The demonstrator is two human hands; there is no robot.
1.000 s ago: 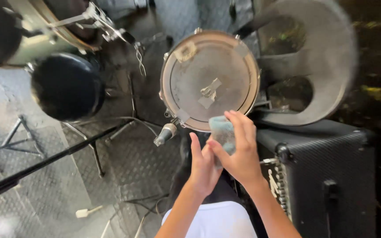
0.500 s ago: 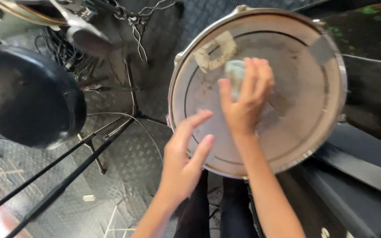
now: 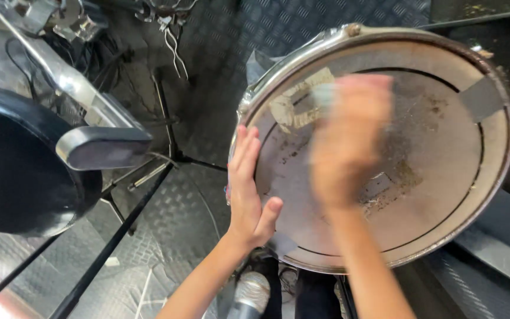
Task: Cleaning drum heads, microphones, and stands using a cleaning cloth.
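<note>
A snare drum (image 3: 473, 171) with a worn, dirty grey head and a metal rim fills the right half of the head view. My left hand (image 3: 248, 189) lies flat against the drum's left rim, fingers together and pointing up. My right hand (image 3: 346, 139) is blurred with motion over the upper middle of the drumhead. It presses a pale blue-green cloth (image 3: 324, 94) against the skin, close to a patch of yellowed tape (image 3: 293, 106). A strip of grey tape (image 3: 480, 97) sits near the right rim.
A black drum (image 3: 13, 171) stands at the left with a chrome bracket and pad (image 3: 98, 145) over it. Thin black stand legs (image 3: 113, 236) cross the diamond-plate floor (image 3: 166, 230). A microphone (image 3: 249, 298) shows at the bottom, beside my dark trousers.
The view has closed in on the snare drum. My right hand with the cloth has gone onto the drumhead and rubs it; my left hand has moved to the left rim.
</note>
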